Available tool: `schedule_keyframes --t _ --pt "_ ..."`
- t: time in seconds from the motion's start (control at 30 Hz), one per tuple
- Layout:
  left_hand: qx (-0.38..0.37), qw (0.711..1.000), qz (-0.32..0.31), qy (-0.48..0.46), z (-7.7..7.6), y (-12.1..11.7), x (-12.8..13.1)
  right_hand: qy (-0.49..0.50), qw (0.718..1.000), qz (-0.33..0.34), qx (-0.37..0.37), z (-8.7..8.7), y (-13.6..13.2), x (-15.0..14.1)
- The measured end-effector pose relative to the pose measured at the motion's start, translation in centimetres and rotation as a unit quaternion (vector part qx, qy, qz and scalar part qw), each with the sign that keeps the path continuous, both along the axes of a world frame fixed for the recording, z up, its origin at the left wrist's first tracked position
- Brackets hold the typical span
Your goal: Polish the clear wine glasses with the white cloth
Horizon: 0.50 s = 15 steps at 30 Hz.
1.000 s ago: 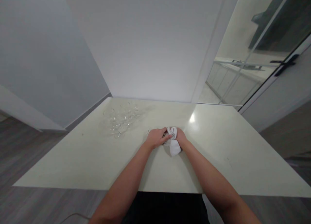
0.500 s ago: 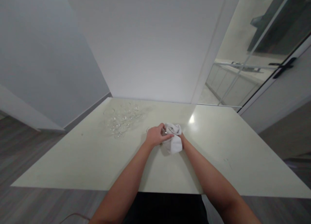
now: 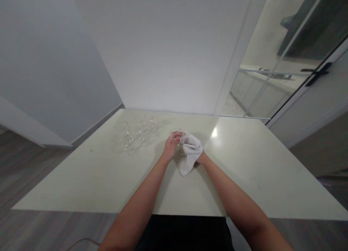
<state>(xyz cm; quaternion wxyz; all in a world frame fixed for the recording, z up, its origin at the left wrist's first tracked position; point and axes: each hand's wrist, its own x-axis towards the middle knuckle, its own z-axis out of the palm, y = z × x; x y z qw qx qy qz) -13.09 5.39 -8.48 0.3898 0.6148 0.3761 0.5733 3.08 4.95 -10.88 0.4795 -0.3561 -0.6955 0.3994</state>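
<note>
My left hand [image 3: 170, 146] is closed around a small clear glass [image 3: 176, 135], held above the pale table [image 3: 81, 178] near its middle. My right hand [image 3: 199, 157] is almost wholly covered by a white cloth [image 3: 190, 151] that it grips and presses against the glass. The cloth's loose end hangs down toward the table. To the left, at the far side of the table, stands a cluster of several clear glasses [image 3: 134, 135].
A white wall [image 3: 168, 51] rises behind the table. A glass partition and a door with a dark handle [image 3: 317, 74] are on the right. Grey wood flooring [image 3: 24, 164] surrounds the table. The table's near edge runs just in front of my body.
Both hands have lifted the glass and cloth up off the table and slightly away from me. The cloth has loosened, and its end now hangs down.
</note>
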Motion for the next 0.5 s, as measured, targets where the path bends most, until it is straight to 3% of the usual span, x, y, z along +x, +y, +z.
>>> schedule_keyframes --t 0.17,0.37,0.5 --pt "0.001 0.998 -0.012 0.059 -0.7 0.1 0.0 -0.017 0.997 0.077 0.011 -0.2 -0.6 -0.8" --pt "-0.062 0.995 0.079 0.015 0.0 -0.1 0.3 -0.031 0.998 0.046 -0.02 -0.9 -0.2 -0.5" --pt "-0.115 0.991 0.035 -0.061 0.4 -0.3 0.2 -0.002 0.995 0.022 -0.096 -1.4 -0.1 -0.2"
